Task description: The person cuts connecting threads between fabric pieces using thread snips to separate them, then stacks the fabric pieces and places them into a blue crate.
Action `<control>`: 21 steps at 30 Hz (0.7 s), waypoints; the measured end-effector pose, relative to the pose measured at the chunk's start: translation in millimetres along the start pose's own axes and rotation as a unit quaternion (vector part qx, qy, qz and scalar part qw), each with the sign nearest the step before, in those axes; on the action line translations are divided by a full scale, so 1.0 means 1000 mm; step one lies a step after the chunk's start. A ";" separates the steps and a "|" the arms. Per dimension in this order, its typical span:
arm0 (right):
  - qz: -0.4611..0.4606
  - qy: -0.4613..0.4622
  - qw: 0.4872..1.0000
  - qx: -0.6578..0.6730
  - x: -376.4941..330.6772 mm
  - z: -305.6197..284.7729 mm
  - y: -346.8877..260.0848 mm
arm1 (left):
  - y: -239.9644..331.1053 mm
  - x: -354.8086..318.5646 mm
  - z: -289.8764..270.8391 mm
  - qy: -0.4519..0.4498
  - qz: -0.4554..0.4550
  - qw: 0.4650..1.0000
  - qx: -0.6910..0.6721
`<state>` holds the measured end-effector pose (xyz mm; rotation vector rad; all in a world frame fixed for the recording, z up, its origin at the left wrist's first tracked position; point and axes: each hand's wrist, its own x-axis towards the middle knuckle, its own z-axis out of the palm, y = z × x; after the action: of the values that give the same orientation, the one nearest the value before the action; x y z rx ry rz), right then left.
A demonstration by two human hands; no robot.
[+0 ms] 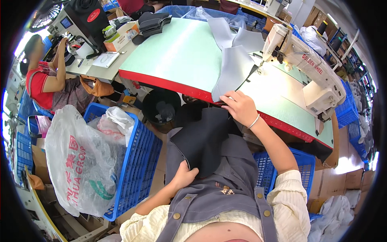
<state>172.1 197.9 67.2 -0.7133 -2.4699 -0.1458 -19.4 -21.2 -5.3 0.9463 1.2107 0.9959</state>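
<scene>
A black fabric piece (pixel 203 137) lies across my lap, its lower end rounded. My left hand (pixel 184 174) is closed on its near left edge, thumb on top. My right hand (pixel 242 108) is at the table's red front edge, its thumb and fingers pinched at the lower tip of a light grey fabric panel (pixel 233 70). Exactly how much the right fingertips hold is partly hidden. The panel runs up the table, its right edge dark, towards the needle area of a white sewing machine (pixel 300 66). More grey panels (pixel 221 33) adjoin it farther back.
The pale green tabletop (pixel 169 52) has a red edge. Stacked black pieces (pixel 153 23) lie at its far left corner. A blue crate (pixel 135 161) with plastic bags stands at my left, near a dark bin (pixel 161 107). Another blue crate (pixel 302 165) is at my right. A co-worker (pixel 46 80) sits far left.
</scene>
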 end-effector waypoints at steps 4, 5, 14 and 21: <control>-0.028 0.071 0.992 -0.096 -0.006 0.011 -0.011 | 0.006 -0.007 0.000 -0.018 0.008 1.000 -0.016; -0.025 0.094 0.989 -0.111 -0.011 0.013 -0.011 | 0.007 -0.008 0.000 -0.019 0.012 1.000 -0.016; 0.030 0.109 0.993 -0.036 -0.028 0.019 -0.010 | 0.010 -0.007 0.000 -0.017 -0.001 1.000 -0.012; -0.001 0.093 0.994 -0.059 -0.023 0.018 -0.008 | 0.005 -0.007 -0.002 -0.003 0.003 1.000 -0.023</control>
<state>174.9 185.3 39.9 -0.7132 -2.2993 -0.3444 -22.4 -26.7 1.7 0.9165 1.1766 1.0199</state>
